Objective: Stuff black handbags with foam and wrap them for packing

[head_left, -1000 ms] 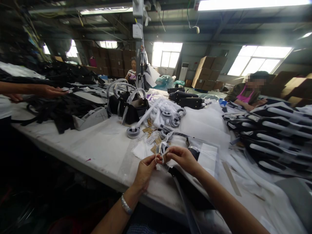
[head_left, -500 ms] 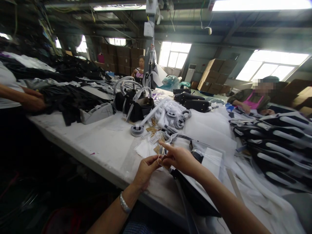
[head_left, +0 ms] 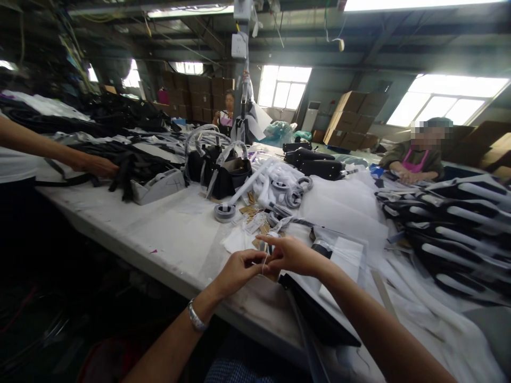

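Observation:
My left hand and my right hand meet over the near edge of the white table. Both pinch a thin white string that runs between their fingertips. A small tag seems to hang under my right fingers, but it is mostly hidden. Just beyond my hands lie brown paper tags and a white sheet. Below my right wrist a black bag lies at the table edge with a grey strap dropping toward me.
A tape roll, a grey tape dispenser, open black bags and white-wrapped handles fill the middle. Stacked black bags lie right. A co-worker's hand reaches into black straps at left; another person sits far right.
My hands have shifted slightly, still pinching the string together. The co-worker's hand at left has reached further right onto the black straps. The view swung a little.

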The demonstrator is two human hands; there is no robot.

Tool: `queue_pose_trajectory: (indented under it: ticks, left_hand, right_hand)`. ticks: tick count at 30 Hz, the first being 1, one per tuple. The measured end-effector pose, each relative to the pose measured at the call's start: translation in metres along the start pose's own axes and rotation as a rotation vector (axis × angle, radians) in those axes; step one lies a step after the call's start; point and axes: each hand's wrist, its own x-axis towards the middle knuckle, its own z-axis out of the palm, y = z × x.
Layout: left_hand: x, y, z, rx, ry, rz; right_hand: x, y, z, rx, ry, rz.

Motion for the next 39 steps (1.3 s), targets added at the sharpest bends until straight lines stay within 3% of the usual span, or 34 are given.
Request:
queue_pose_trajectory:
  ticks: [5,8,12,15,18,21,25,28,31,35,39]
  left_hand:
    - [0.0,0.004,0.0,0.092,0.031,0.002]
    - [-0.001,0.007,0.001,0.15,0.09,-0.015]
    - [-0.003,0.007,0.004,0.195,0.129,-0.033]
    - [-0.003,0.006,0.005,0.233,0.148,-0.03]
    - [-0.001,0.009,0.004,0.305,0.162,-0.005]
    - [-0.002,0.018,0.004,0.396,0.174,0.046]
    - [-0.01,0.03,0.006,0.589,0.196,0.176]
    - [-0.021,0.031,0.007,0.705,0.248,0.246]
    - [-0.034,0.022,0.008,0.552,0.414,0.13]
    - [-0.061,0.006,0.018,0.107,0.627,-0.142]
    - [-0.091,-0.012,0.046,-0.151,0.57,-0.292]
  right_hand:
    - [0.0,0.022,0.004,0.404,-0.125,-0.001]
    - [0.002,0.028,0.012,0.53,-0.041,0.016]
    - [0.003,0.022,0.025,0.427,0.218,0.015]
    - [0.001,0.015,0.031,0.345,0.32,-0.027]
    - [-0.001,0.012,0.032,0.183,0.393,-0.172]
    - [-0.001,0.014,0.032,0.048,0.378,-0.303]
    - [0.001,0.021,0.03,0.043,0.256,-0.314]
    - [0.001,0.029,0.029,-0.006,0.245,-0.368]
    - [0.0,0.038,0.029,-0.134,0.261,-0.323]
    - [0.001,0.044,0.032,-0.173,0.305,-0.259]
    - [0.004,0.04,0.038,-0.197,0.44,-0.122]
